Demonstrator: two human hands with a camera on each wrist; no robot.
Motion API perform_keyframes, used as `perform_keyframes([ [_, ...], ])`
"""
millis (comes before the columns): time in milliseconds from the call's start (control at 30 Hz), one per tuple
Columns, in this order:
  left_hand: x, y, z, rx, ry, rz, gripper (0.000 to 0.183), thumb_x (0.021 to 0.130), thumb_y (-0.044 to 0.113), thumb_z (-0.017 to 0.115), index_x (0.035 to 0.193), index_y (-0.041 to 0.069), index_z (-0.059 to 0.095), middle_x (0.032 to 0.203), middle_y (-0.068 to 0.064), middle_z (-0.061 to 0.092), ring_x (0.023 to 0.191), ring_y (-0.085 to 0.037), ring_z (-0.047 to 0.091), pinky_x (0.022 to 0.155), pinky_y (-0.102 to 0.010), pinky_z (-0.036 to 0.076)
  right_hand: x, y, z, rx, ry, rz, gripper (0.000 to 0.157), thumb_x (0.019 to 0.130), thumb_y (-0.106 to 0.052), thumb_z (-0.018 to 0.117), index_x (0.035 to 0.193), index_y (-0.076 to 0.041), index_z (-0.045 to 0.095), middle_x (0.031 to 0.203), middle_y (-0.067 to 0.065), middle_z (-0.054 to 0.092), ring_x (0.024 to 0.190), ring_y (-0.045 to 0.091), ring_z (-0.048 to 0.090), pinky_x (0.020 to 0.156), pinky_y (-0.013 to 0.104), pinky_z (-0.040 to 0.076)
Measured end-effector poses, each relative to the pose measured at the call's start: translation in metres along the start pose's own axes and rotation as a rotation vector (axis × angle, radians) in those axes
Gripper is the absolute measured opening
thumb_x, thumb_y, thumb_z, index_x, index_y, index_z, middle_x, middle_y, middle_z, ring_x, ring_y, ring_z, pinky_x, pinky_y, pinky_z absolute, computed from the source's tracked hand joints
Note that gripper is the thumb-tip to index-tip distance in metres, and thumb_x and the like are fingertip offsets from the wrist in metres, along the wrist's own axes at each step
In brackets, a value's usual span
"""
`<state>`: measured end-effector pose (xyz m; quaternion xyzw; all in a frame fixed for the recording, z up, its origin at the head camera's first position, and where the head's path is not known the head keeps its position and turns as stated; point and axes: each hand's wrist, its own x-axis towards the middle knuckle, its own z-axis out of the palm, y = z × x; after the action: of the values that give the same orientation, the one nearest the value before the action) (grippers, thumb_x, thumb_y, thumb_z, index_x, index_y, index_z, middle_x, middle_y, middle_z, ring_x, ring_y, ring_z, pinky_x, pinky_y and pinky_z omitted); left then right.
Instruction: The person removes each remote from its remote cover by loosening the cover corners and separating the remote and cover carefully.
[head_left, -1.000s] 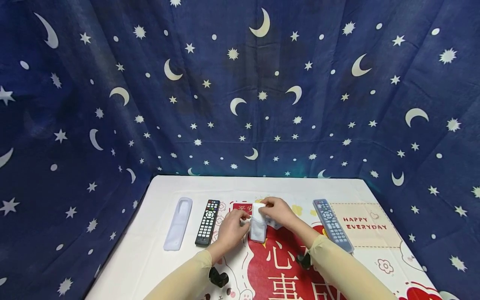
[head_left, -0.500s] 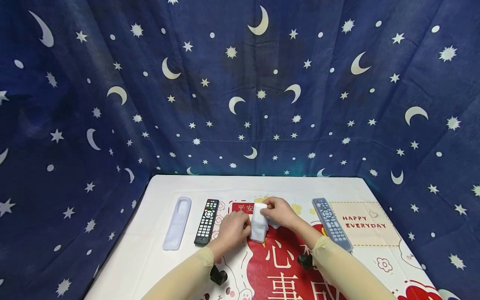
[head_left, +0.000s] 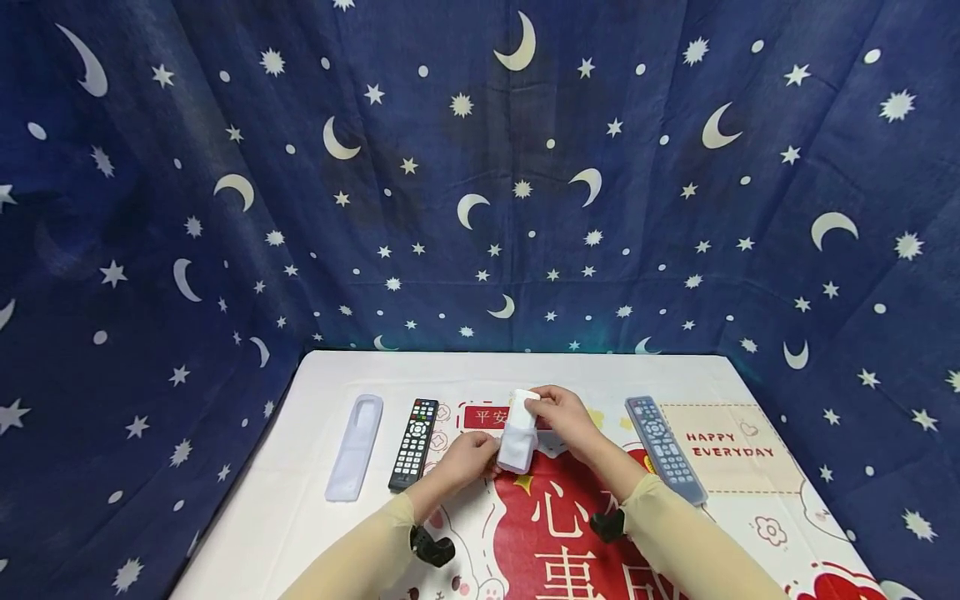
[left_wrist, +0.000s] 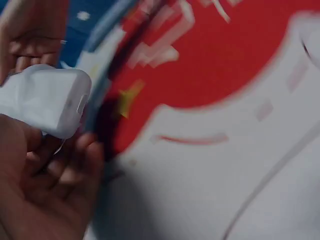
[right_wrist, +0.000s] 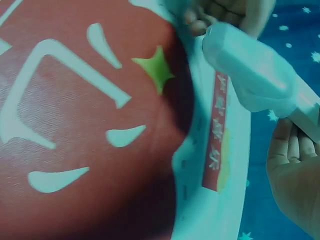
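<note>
A white remote control (head_left: pixel 524 408) is partly inside a whitish translucent silicone cover (head_left: pixel 517 451); its far end sticks out bare. In the head view my right hand (head_left: pixel 567 419) grips that bare end, thumb on top. My left hand (head_left: pixel 470 459) holds the cover near its closed end, from the left side. In the left wrist view the cover's end (left_wrist: pixel 52 100) shows a small slot, with the left fingers (left_wrist: pixel 82 175) curled below it. The right wrist view shows the cover bunched (right_wrist: pixel 270 95) partway along the remote, both held tilted over the table.
Left on the table (head_left: pixel 303 467) lie another translucent cover (head_left: pixel 355 450) and a black remote (head_left: pixel 414 446). Right of my hands is a remote in a bluish cover (head_left: pixel 666 451). A blue curtain (head_left: pixel 480 167) with moons and stars stands behind the table's far edge.
The remote and its cover have come up and tilted, top end to the right. My left hand has shifted lower along the cover, my right hand slightly up.
</note>
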<state>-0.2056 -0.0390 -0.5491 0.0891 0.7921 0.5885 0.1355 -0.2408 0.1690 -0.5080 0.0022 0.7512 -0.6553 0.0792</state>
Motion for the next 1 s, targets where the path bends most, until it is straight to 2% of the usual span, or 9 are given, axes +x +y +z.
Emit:
perform_keyframes([
  [67, -0.001, 0.003, 0.001, -0.221, -0.069, -0.095, 0.032, 0.105, 0.018, 0.049, 0.102, -0.007, 0.068, 0.081, -0.013, 0.070, 0.070, -0.017, 0.067, 0.070, -0.035, 0.062, 0.001, -0.004, -0.002, 0.020, -0.005, 0.012, 0.037, 0.098, -0.018, 0.066, 0.126, 0.005, 0.063, 0.105, 0.013, 0.071, 0.089, 0.019, 0.069, 0.078, 0.031, 0.058],
  [133, -0.003, 0.007, 0.001, -0.383, -0.109, -0.155, 0.037, 0.106, 0.021, 0.048, 0.112, -0.010, 0.067, 0.089, -0.015, 0.072, 0.077, -0.020, 0.071, 0.079, -0.039, 0.062, 0.002, -0.007, -0.003, 0.037, -0.021, 0.019, 0.037, 0.099, -0.019, 0.066, 0.127, 0.006, 0.063, 0.107, 0.013, 0.071, 0.088, 0.018, 0.069, 0.077, 0.029, 0.057],
  [200, -0.004, 0.012, 0.002, -0.486, -0.120, -0.184, 0.039, 0.105, 0.024, 0.050, 0.120, -0.009, 0.065, 0.096, -0.015, 0.073, 0.084, -0.020, 0.072, 0.083, -0.038, 0.061, 0.002, -0.009, -0.003, 0.040, -0.036, 0.024, 0.038, 0.099, -0.019, 0.066, 0.128, 0.006, 0.062, 0.109, 0.014, 0.070, 0.089, 0.018, 0.068, 0.077, 0.028, 0.057],
  [300, -0.005, 0.017, 0.002, -0.569, -0.120, -0.179, 0.039, 0.103, 0.023, 0.053, 0.125, -0.008, 0.062, 0.100, -0.014, 0.073, 0.089, -0.019, 0.072, 0.084, -0.034, 0.060, 0.002, -0.011, -0.002, 0.038, -0.050, 0.027, 0.038, 0.100, -0.019, 0.065, 0.127, 0.006, 0.063, 0.110, 0.013, 0.070, 0.091, 0.018, 0.068, 0.079, 0.029, 0.057],
  [467, -0.005, 0.017, 0.003, -0.581, -0.108, -0.152, 0.040, 0.099, 0.014, 0.059, 0.132, -0.009, 0.056, 0.102, -0.009, 0.070, 0.091, -0.017, 0.069, 0.081, -0.030, 0.059, 0.004, -0.009, -0.001, 0.059, -0.060, 0.027, 0.037, 0.099, -0.018, 0.066, 0.127, 0.007, 0.063, 0.109, 0.012, 0.070, 0.091, 0.016, 0.067, 0.077, 0.029, 0.057],
  [633, -0.004, 0.014, 0.003, -0.541, -0.123, -0.139, 0.050, 0.096, 0.010, 0.065, 0.140, -0.010, 0.050, 0.112, -0.013, 0.069, 0.096, -0.020, 0.069, 0.085, -0.033, 0.059, 0.007, -0.005, -0.002, 0.076, -0.075, 0.039, 0.042, 0.097, -0.019, 0.068, 0.130, 0.007, 0.061, 0.113, 0.014, 0.070, 0.093, 0.018, 0.068, 0.080, 0.030, 0.058],
  [800, -0.006, 0.013, 0.005, -0.539, -0.144, -0.125, 0.051, 0.096, 0.005, 0.065, 0.141, -0.011, 0.046, 0.123, -0.017, 0.067, 0.102, -0.024, 0.068, 0.090, -0.036, 0.058, 0.008, -0.004, 0.000, 0.107, -0.074, 0.056, 0.044, 0.095, -0.016, 0.069, 0.130, 0.009, 0.060, 0.117, 0.017, 0.069, 0.097, 0.020, 0.068, 0.085, 0.033, 0.058],
  [1000, -0.010, 0.011, 0.011, -0.528, -0.136, -0.117, 0.053, 0.098, 0.004, 0.064, 0.144, -0.013, 0.043, 0.129, -0.019, 0.065, 0.109, -0.025, 0.067, 0.092, -0.037, 0.057, 0.012, 0.002, 0.000, 0.117, -0.037, 0.117, 0.042, 0.097, -0.016, 0.068, 0.130, 0.009, 0.060, 0.115, 0.016, 0.069, 0.095, 0.020, 0.065, 0.081, 0.030, 0.056],
])
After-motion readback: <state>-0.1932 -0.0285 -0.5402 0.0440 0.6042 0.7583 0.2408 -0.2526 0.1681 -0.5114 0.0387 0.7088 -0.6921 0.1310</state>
